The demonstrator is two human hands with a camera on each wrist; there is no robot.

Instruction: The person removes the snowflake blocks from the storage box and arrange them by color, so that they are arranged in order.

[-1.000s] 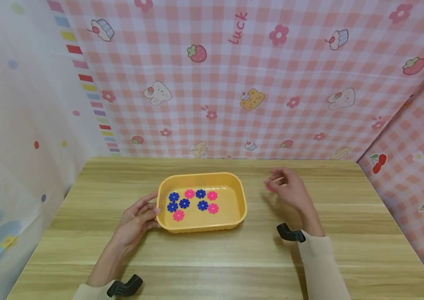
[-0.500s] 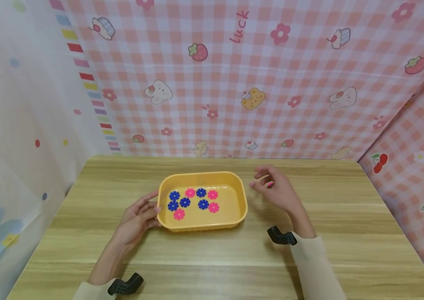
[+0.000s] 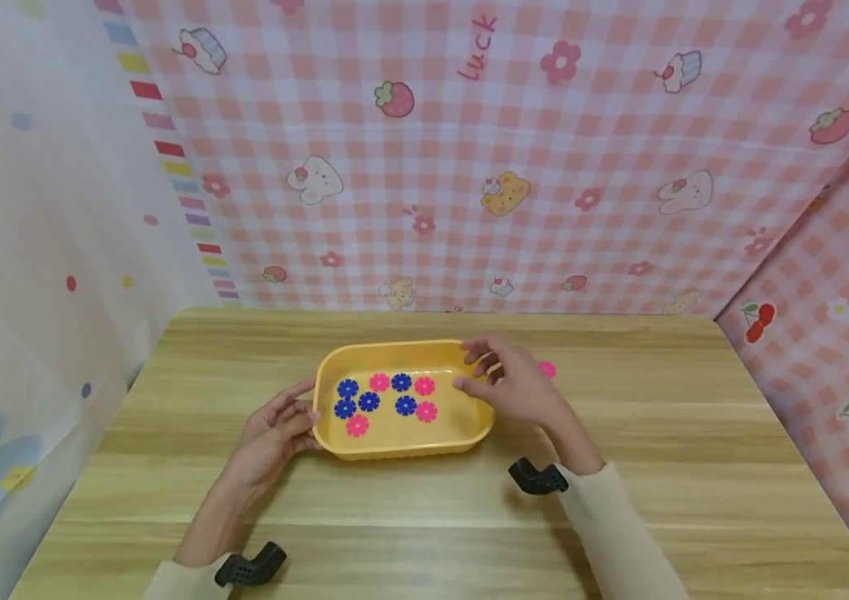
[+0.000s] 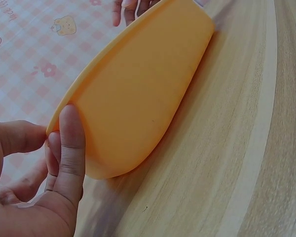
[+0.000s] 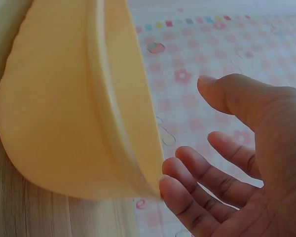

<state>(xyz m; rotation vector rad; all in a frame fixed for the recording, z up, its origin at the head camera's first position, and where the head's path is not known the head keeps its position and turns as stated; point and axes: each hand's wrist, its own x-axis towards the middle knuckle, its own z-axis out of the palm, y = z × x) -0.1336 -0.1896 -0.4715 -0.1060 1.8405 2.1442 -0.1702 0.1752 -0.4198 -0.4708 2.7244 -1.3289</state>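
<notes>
A shallow yellow plastic basket [image 3: 402, 452] stands on the wooden table, with its wall [image 4: 138, 89] large in the left wrist view. My left hand [image 3: 268, 437] pinches its left end at the rim between thumb and fingers. Over the right end is my right hand [image 3: 517, 387], its fingers loosely bent and spread, with nothing between them. In the right wrist view those fingertips [image 5: 168, 190] are at the rim; I cannot tell if they touch. Several blue notched discs [image 3: 369, 402] and pink notched discs [image 3: 357, 426] lie flat inside the basket.
One pink notched disc [image 3: 547, 369] lies on the table [image 3: 409, 525], just right of my right hand. Behind the table hangs a pink checked cloth [image 3: 431, 167], with more printed cloth at both sides. Black camera mounts [image 3: 538, 477] sit on both wrists.
My right hand has moved left, from over the table to the basket's right end, uncovering the pink disc on the table. The left hand and the basket have stayed in place.
</notes>
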